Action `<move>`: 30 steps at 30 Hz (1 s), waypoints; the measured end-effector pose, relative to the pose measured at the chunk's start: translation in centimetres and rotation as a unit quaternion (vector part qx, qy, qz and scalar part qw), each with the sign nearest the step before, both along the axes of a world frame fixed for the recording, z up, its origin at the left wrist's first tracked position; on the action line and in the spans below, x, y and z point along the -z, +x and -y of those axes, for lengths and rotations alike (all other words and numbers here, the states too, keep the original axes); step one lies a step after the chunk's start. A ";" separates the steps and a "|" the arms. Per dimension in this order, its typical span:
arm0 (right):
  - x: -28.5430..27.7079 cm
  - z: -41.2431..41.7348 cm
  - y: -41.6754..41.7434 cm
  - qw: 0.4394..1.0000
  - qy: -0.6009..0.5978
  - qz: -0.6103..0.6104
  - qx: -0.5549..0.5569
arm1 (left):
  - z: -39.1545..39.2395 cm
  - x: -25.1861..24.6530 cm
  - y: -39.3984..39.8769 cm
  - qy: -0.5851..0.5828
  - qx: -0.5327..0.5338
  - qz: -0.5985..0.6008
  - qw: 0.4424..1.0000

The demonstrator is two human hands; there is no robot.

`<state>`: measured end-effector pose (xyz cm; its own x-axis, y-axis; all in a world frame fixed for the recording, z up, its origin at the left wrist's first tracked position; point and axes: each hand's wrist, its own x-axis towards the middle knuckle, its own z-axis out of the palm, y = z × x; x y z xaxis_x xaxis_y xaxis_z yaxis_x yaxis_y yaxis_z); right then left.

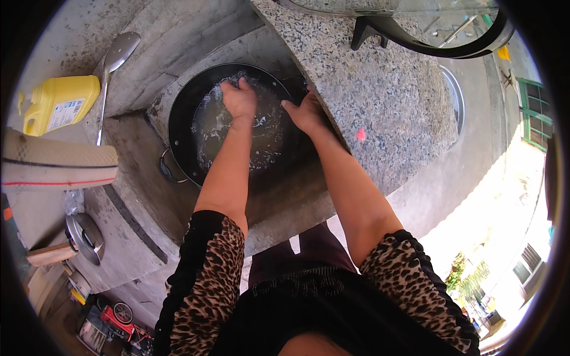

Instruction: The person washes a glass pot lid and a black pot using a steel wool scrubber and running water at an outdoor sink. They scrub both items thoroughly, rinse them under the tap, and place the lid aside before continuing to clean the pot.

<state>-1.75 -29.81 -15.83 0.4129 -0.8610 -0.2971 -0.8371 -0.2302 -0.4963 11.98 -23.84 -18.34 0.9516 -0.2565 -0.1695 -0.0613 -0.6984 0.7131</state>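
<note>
A black two-handled wok (pixel 185 107) with cloudy, foamy water (pixel 218 120) in it sits in a concrete sink (pixel 133 133). My left hand (pixel 240 100) is over the water inside the wok, its fingers curled. Its fingertips are hard to make out, so whether it holds anything does not show. At the wok's right side, my right hand (pixel 308 111) grips the pan by its rim or far handle, thumb toward the inside. The granite slab's edge partly hides those fingers. The wok's other loop handle (pixel 168 167) sticks out at the lower left.
The granite slab (pixel 383 102) overhangs the sink's right side. A glass lid with a black handle (pixel 427 49) lies at the top. Left are a slotted metal spatula (pixel 120 51), a yellow jug (pixel 67 104), a loofah-like roll (pixel 58 162) and a metal lid (pixel 87 238).
</note>
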 end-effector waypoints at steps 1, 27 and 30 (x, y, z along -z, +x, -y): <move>0.3 -0.6 0.0 0.998 -0.033 -0.038 -0.033 | -2.4 -0.1 1.4 0.039 -0.033 0.021 0.998; -1.1 -1.4 0.0 0.976 -0.039 -0.165 -0.135 | -11.9 -0.4 6.0 0.480 0.417 -0.066 0.769; 1.1 -1.2 -0.2 0.974 -0.055 -0.176 -0.131 | -12.4 -0.2 -1.0 0.437 0.409 -0.210 0.773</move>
<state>-1.99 -28.64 -16.94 0.5118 -0.7743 -0.3722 -0.8564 -0.4941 -0.1497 10.98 -11.48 -18.17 0.3457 -0.3571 -0.8677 -0.6283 -0.7750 0.0686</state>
